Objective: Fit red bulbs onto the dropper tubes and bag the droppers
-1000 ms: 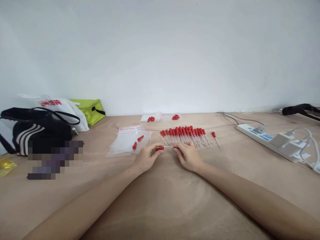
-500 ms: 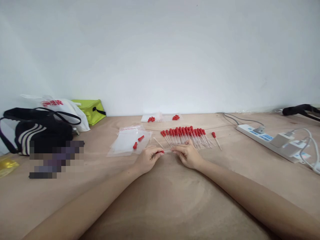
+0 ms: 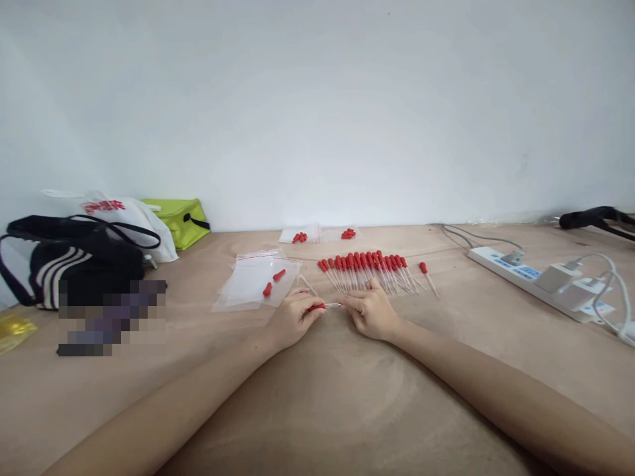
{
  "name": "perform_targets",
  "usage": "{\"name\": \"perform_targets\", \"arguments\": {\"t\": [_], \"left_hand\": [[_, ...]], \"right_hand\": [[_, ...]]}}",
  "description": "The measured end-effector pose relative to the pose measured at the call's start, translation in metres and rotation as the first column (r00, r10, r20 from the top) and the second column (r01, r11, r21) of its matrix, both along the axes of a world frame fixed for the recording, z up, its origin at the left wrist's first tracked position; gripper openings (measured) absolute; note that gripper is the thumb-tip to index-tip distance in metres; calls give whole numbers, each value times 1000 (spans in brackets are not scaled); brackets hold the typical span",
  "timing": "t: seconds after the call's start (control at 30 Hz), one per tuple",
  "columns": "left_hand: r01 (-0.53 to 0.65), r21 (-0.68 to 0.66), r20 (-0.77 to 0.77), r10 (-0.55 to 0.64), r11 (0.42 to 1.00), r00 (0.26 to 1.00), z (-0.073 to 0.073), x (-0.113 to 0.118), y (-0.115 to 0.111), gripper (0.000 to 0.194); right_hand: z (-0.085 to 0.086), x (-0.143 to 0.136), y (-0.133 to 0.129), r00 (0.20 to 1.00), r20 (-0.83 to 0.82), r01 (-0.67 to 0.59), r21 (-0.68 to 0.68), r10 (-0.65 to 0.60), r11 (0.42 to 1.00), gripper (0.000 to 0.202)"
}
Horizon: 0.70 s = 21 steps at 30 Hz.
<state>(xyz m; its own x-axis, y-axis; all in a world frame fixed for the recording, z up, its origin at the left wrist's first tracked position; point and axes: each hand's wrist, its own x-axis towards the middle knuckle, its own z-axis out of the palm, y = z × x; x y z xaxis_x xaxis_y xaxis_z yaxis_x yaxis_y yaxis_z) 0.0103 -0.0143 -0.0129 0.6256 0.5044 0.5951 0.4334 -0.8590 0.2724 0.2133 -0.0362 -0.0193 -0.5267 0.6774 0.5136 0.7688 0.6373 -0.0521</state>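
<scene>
My left hand [image 3: 292, 320] pinches a red rubber dropper bulb [image 3: 317, 307] between thumb and fingers. A thin clear tube [image 3: 333, 305] runs from the bulb to my right hand [image 3: 373, 313], whose fingers are closed at the tube's other end; their exact hold is partly hidden. Just beyond my right hand lies a row of droppers [image 3: 364, 262] with red bulbs pointing away. One more dropper [image 3: 429, 279] rests apart to the right. Past my left hand are loose thin tubes [image 3: 308, 285], and two red bulbs [image 3: 268, 289] lie on flat clear zip bags [image 3: 243, 281].
Against the wall sit two small piles of red bulbs [image 3: 299, 237] on clear bags. A white power strip [image 3: 516, 272] with chargers and cables is at right. A black bag [image 3: 84, 264], a white plastic bag [image 3: 149, 228] and a lime-green bag [image 3: 176, 221] stand at left.
More of the red bulb shows between my left fingers now, and less of the tube between the hands is bare. My right fingers have shifted slightly; the row of droppers is unchanged.
</scene>
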Motion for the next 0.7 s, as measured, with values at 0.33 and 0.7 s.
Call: {"name": "perform_targets", "arguments": {"t": [0.33,0.7], "left_hand": [[92,58,-47,-90,994,995,-2,-1,2,13],[-68,117,-47,74,991,996,7,-9,14,15]], "right_hand": [[-1,-8,-3,1000,-13,-22,-34,22,999,20],[21,-19,-5,991,112,76,-45,-71,996,24]]}}
